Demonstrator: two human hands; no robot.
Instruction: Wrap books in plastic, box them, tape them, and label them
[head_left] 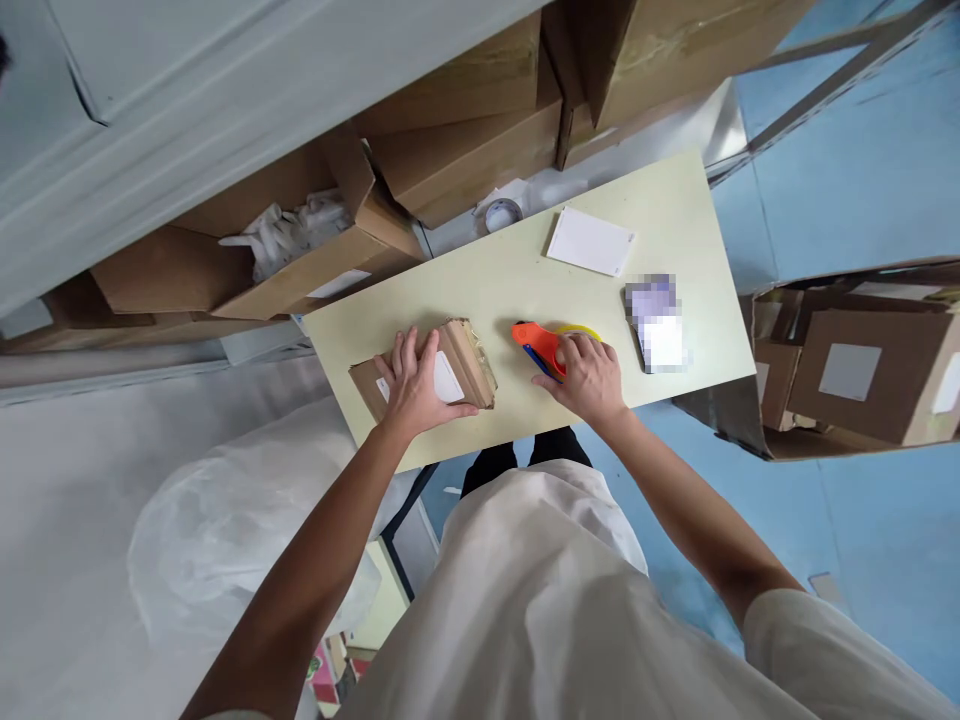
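Note:
My left hand (412,388) is laid across a small brown cardboard box (466,365), its fingers spread toward the far edge and its thumb along the near one. White labels show on the box, and clear tape glints at its right end. To the right, my right hand (592,380) is closed around an orange tape dispenser (532,336) with a blue part and a yellow rim. The dispenser is over the table (480,280), apart from the box. Part of its handle is hidden under my fingers.
A white card (591,241) and a phone-like item (660,325), partly pixelated, lie on the right of the table. A tape roll (502,214) sits beyond the far edge. Open cartons (300,265) line the back; another large carton (832,370) stands at right.

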